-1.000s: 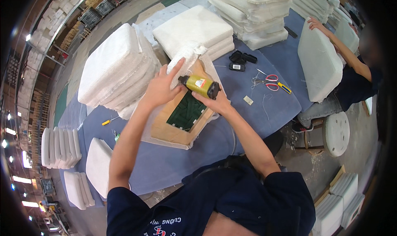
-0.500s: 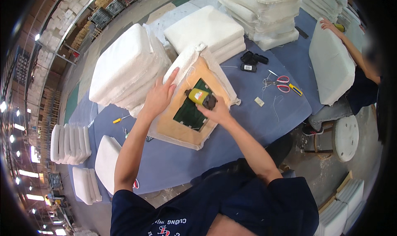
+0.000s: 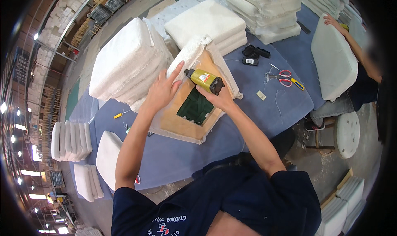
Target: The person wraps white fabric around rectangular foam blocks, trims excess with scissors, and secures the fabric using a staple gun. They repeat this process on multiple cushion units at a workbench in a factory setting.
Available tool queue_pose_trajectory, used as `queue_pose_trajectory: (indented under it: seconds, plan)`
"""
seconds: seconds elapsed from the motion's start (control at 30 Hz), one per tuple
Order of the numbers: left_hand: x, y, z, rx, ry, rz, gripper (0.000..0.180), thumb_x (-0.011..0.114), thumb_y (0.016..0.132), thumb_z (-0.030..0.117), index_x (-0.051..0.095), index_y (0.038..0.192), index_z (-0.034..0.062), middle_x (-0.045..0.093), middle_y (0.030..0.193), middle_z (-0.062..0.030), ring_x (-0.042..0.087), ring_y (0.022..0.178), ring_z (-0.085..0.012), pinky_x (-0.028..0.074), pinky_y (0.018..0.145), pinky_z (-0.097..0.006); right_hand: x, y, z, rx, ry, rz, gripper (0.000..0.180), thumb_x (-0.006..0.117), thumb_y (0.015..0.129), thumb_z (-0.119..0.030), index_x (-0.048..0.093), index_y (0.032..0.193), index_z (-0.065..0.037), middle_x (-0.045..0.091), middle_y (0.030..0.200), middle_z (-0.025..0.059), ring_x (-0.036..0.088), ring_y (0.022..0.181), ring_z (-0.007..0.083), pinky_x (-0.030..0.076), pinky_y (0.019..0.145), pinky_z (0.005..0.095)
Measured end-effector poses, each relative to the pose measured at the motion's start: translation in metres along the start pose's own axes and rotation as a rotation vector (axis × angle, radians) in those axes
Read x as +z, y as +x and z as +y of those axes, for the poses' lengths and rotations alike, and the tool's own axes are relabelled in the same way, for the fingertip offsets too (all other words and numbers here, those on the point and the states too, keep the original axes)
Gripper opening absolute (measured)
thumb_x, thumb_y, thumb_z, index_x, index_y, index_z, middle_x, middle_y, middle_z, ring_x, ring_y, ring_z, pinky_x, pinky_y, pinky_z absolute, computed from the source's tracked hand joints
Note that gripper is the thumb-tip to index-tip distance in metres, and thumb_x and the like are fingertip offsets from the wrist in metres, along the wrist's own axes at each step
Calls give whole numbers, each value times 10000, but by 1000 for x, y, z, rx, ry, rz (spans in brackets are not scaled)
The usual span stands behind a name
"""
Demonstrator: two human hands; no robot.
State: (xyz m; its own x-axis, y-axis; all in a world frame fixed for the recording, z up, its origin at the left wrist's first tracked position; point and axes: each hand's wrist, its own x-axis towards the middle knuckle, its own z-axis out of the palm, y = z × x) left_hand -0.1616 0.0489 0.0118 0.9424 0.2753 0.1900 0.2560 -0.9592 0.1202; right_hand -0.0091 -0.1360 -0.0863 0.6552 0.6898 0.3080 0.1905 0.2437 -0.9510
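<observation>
In front of me a seat cushion lies underside up, with a tan wooden base framed by white fabric. Dark green webbing shows through its square opening. My right hand grips a yellow-green and black staple gun above the base, its black nose pointing left to the fabric edge. Whether the nose touches the cushion, I cannot tell. Fingers stretched out, my left hand rests by the left fabric edge, close to the nose.
Stacked white cushions stand behind and left, with more beyond. Scissors, a yellow-handled screwdriver and black cases lie right on the blue table. At far right, another person holds a white cushion upright.
The staple gun and my right hand have moved up and away from me, from over the opening to the base's far left part. My left hand has shifted slightly along the edge.
</observation>
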Motion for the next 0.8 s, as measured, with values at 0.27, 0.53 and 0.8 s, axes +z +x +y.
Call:
queue_pose_trajectory:
  seconds: [0.27,0.53,0.8]
  plan:
    - [-3,-2,10,11,37,-20,804,674,1067,297,259,1739,448,561,1278,-273,655,1135,-544,585,930,-589,0,-19,-12,51,-68,-91,336,867,900,-295,815,1083,-18,798,866,125,752,771,229,574,758,365]
    - [-18,-3,18,0,-83,-164,851,673,1051,274,223,1756,435,515,1451,-291,531,1380,-530,481,1145,-571,13,-38,11,86,-216,-115,547,925,840,-379,782,1248,-43,768,1143,188,652,1144,369,515,1053,438]
    - [-29,-31,-58,-155,-597,-292,653,265,1212,448,220,1772,115,240,1835,-104,279,1665,-300,207,1357,-389,35,-74,87,98,-265,27,753,954,795,-415,707,1383,-15,721,1131,197,656,1141,351,546,1007,439]
